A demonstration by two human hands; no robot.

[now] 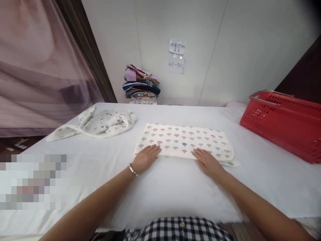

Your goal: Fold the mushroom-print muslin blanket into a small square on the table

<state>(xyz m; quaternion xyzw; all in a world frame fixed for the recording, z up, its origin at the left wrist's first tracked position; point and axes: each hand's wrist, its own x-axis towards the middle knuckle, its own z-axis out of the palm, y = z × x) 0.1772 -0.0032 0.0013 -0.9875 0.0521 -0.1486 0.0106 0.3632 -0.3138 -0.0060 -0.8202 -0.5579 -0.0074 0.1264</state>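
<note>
A white cloth with a mushroom print (184, 137) lies folded into a long rectangle across the middle of the table. Its prints are mostly grey, with a few red ones and a blue one. My left hand (146, 158) rests flat on the near left part of the cloth, fingers stretched out. Flat on the near edge, right of the middle, is my right hand (207, 161), its fingers extended too. Neither hand grips the fabric. At the right end a lower layer sticks out a little past the top one.
A crumpled white cloth with a leaf-like print (107, 122) lies at the table's (160, 190) back left. On the right stands a red plastic basket (283, 124) with metal handles. Behind the far edge rises a stack of folded fabrics (141, 83) against the wall.
</note>
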